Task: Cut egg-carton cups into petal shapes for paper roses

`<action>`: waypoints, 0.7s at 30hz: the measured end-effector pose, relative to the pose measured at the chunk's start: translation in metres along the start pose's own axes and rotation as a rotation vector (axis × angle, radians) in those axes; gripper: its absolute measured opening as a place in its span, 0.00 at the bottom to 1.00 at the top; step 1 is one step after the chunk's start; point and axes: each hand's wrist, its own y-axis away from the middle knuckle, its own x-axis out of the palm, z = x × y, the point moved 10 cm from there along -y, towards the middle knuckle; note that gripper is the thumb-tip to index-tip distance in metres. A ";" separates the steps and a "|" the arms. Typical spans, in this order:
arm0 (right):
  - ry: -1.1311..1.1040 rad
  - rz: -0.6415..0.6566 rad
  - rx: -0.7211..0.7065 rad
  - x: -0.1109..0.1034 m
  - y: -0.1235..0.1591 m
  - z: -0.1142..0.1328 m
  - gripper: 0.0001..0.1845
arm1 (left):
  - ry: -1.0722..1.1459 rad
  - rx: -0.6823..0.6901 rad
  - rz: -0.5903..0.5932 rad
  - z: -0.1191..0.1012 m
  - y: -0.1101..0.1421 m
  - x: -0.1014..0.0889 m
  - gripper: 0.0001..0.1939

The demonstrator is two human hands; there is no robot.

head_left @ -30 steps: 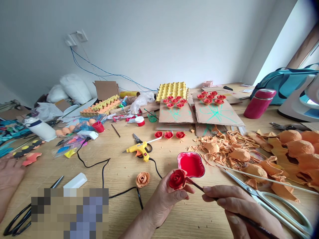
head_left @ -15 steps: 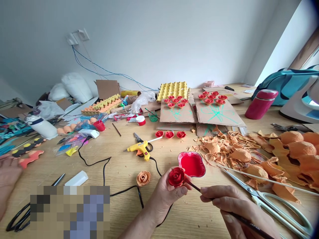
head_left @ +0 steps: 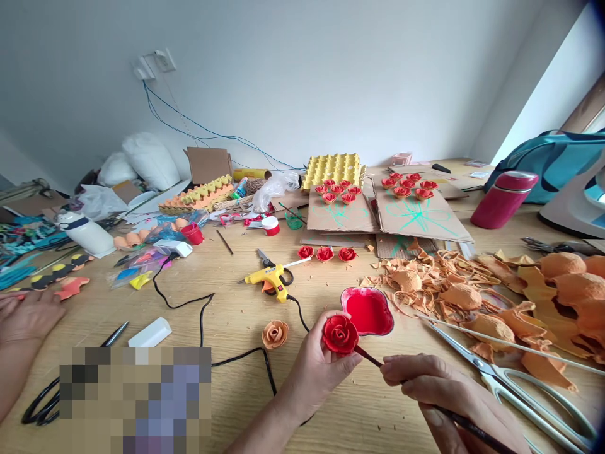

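Observation:
My left hand (head_left: 317, 360) grips a red-painted paper rose (head_left: 340, 334) between thumb and fingers, its petals turned up. In my right hand (head_left: 449, 384) is a dark-handled paintbrush (head_left: 460, 420), its tip touching the rose's lower right side. Just behind the rose sits a shallow dish (head_left: 391, 321) of red paint. An unpainted, orange-tan rose (head_left: 275, 334) lies to the left of my left hand. Farther back, red roses (head_left: 324, 253) stand in a short row on the table.
A yellow glue gun (head_left: 269, 278) with a black cord and dark scissors lies mid-table. Large scissors (head_left: 491, 369) and torn egg-carton scraps (head_left: 435, 284) are at right. Cardboard sheets (head_left: 420, 221) hold more red roses. Another person's hand (head_left: 35, 318) rests at far left.
The rose in my left hand has turned to face upward more, with the brush tip still on its side. The other person's hand reaches farther into view. The whole view has shifted slightly.

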 end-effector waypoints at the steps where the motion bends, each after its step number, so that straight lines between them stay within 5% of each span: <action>1: 0.003 0.017 0.006 0.001 0.000 -0.003 0.09 | -0.014 0.002 -0.004 0.000 0.000 0.000 0.27; 9: 0.028 -0.014 -0.059 -0.004 -0.007 -0.004 0.12 | -0.056 0.002 0.044 0.004 -0.003 0.001 0.25; 14: 0.080 -0.141 -0.017 -0.011 -0.006 -0.008 0.14 | -0.118 0.014 0.066 0.006 -0.002 0.004 0.23; 21: 0.061 -0.039 -0.026 -0.001 -0.010 -0.007 0.13 | -0.171 0.019 0.061 0.010 0.000 0.002 0.24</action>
